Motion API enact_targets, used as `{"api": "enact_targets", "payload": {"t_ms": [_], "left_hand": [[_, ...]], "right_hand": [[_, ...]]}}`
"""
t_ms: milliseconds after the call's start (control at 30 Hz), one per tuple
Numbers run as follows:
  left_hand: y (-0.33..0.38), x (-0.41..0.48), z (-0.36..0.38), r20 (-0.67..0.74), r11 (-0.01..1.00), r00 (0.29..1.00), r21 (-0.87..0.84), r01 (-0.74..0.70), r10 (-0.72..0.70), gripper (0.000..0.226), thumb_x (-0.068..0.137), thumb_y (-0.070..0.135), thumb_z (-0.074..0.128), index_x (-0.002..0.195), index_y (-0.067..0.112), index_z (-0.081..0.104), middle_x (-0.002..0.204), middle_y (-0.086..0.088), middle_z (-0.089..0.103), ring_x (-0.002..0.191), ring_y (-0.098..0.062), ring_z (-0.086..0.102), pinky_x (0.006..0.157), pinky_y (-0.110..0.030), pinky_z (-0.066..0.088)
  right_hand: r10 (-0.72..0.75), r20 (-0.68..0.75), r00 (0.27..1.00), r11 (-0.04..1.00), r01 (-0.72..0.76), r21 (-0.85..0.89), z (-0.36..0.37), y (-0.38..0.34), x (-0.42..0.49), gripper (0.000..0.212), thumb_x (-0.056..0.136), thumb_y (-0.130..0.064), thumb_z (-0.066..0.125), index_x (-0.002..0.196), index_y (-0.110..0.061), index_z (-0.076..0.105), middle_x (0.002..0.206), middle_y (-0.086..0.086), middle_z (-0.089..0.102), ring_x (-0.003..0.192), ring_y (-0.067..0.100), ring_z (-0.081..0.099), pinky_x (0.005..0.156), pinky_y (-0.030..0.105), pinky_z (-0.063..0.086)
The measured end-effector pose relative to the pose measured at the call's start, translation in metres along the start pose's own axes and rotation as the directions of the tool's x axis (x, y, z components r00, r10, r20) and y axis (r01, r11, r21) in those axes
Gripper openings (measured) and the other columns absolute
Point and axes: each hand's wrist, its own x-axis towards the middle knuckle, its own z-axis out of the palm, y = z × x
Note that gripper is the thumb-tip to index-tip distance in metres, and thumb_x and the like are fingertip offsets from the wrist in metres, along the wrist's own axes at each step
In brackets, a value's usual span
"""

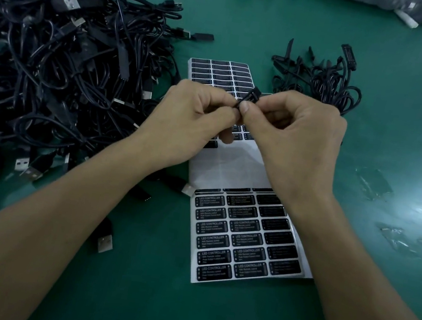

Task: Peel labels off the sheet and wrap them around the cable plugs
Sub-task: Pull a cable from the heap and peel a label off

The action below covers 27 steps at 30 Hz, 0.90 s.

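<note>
A small black cable plug (249, 96) is held above the label sheet, pinched between my left hand (196, 119) and my right hand (290, 136). The fingertips of both hands meet on it, and whether a label is on it is hidden by my fingers. Below the hands lies a long white label sheet (230, 168) with rows of black "LED CONTROLLER" labels (243, 236) at its near end and more at its far end. The sheet's middle stretch is bare white backing.
A big tangled heap of black USB cables (54, 68) fills the left of the green table (404, 106). A smaller bundle of cables (323, 78) lies at the right behind my hands. Clear plastic scraps (373, 184) lie at the right; loose USB plugs (104, 240) lie near my left forearm.
</note>
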Motion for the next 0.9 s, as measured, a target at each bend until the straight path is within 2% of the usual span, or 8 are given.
{"api": "enact_targets", "payload": {"t_ms": [100,200,333,467,600,667,767,900], "left_hand": [[0.001,-0.001,-0.001,0.004,1.000,1.000,0.003,0.005,-0.005,0.022,0.095,0.022,0.059,0.089,0.014,0.079,0.067,0.001,0.072,0.069,-0.031,0.067,0.071,-0.048,0.056],[0.001,0.000,-0.001,-0.002,1.000,1.000,-0.001,0.015,-0.015,0.021,0.097,0.019,0.060,0.088,0.014,0.078,0.067,0.001,0.072,0.064,-0.020,0.064,0.070,-0.045,0.056],[0.001,0.000,-0.001,0.009,1.000,1.000,0.005,0.022,-0.022,0.023,0.097,0.020,0.059,0.088,0.012,0.078,0.067,0.001,0.072,0.067,-0.028,0.066,0.071,-0.043,0.055],[0.002,-0.001,-0.001,0.030,1.000,1.000,0.007,0.010,-0.011,0.023,0.098,0.019,0.059,0.088,0.011,0.078,0.067,0.001,0.072,0.064,-0.006,0.062,0.067,-0.029,0.054],[0.003,-0.002,-0.001,0.040,1.000,0.999,0.011,0.005,-0.006,0.027,0.100,0.014,0.059,0.078,0.019,0.075,0.065,0.005,0.070,0.061,0.001,0.059,0.065,-0.018,0.048],[0.004,-0.003,0.000,0.037,1.000,0.999,0.020,0.001,-0.002,0.025,0.098,0.014,0.059,0.079,0.015,0.074,0.065,0.006,0.070,0.062,-0.004,0.062,0.065,-0.023,0.051],[0.004,-0.005,0.001,0.017,0.999,1.000,0.041,-0.010,0.009,0.021,0.093,0.023,0.058,0.081,0.014,0.074,0.067,0.005,0.071,0.068,-0.025,0.067,0.067,-0.040,0.057],[0.004,-0.007,0.004,-0.024,0.986,0.995,0.141,-0.094,0.099,0.030,0.099,0.031,0.062,0.074,0.015,0.069,0.064,0.003,0.067,0.058,-0.018,0.060,0.054,-0.034,0.048]], "right_hand": [[0.000,-0.023,1.000,1.000,0.000,0.002,0.000,-0.001,0.000,0.007,0.086,-0.022,0.079,0.079,-0.021,0.075,0.069,-0.020,0.067,0.065,0.002,0.066,0.062,0.009,0.049],[0.005,-0.034,0.999,1.000,-0.006,-0.008,0.001,-0.002,-0.001,0.009,0.085,-0.025,0.080,0.078,-0.023,0.074,0.068,-0.020,0.067,0.064,0.002,0.066,0.062,0.011,0.050],[0.062,-0.099,0.993,0.997,-0.066,-0.034,-0.001,0.003,0.001,0.024,0.077,-0.039,0.086,0.077,-0.026,0.065,0.065,-0.014,0.062,0.062,-0.002,0.058,0.060,0.010,0.046],[0.082,-0.073,0.994,0.997,-0.082,-0.007,-0.003,0.007,0.003,0.030,0.077,-0.041,0.085,0.094,-0.028,0.064,0.071,-0.009,0.064,0.064,-0.001,0.060,0.062,0.011,0.046],[0.085,0.014,0.996,0.995,-0.085,0.043,0.001,0.009,0.003,0.027,0.084,-0.037,0.080,0.105,-0.023,0.070,0.077,-0.013,0.069,0.072,0.000,0.066,0.068,0.013,0.051],[0.114,0.043,0.993,0.988,-0.118,0.104,0.001,0.010,0.004,0.020,0.085,-0.032,0.080,0.099,-0.020,0.073,0.078,-0.011,0.071,0.073,0.004,0.068,0.070,0.019,0.055],[0.151,0.068,0.986,0.968,-0.162,0.194,0.001,0.010,0.005,0.007,0.087,-0.024,0.078,0.088,-0.020,0.073,0.077,-0.006,0.073,0.072,0.009,0.069,0.073,0.030,0.059],[0.106,0.089,0.990,0.970,-0.123,0.210,0.000,0.007,0.004,0.014,0.095,-0.022,0.069,0.082,-0.018,0.073,0.072,-0.005,0.072,0.070,0.016,0.067,0.073,0.037,0.059]]}}
